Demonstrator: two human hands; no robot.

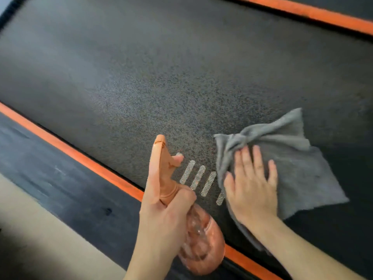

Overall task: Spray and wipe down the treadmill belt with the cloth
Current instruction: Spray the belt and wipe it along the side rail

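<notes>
The dark textured treadmill belt (161, 77) fills most of the head view, running diagonally. A grey cloth (292, 158) lies crumpled on the belt at the lower right. My right hand (252, 184) presses flat on the cloth with straight, spread fingers. My left hand (167, 217) grips an orange spray bottle (201, 245) by its neck, a finger on the trigger. The bottle's nozzle (159, 142) points up and away over the belt. White striped markings (198, 177) show on the belt between my two hands.
Orange side strips border the belt at the lower left (70, 150) and upper right (323, 15). A dark side rail (50, 178) runs beside the lower strip, with beige floor (40, 239) beyond it.
</notes>
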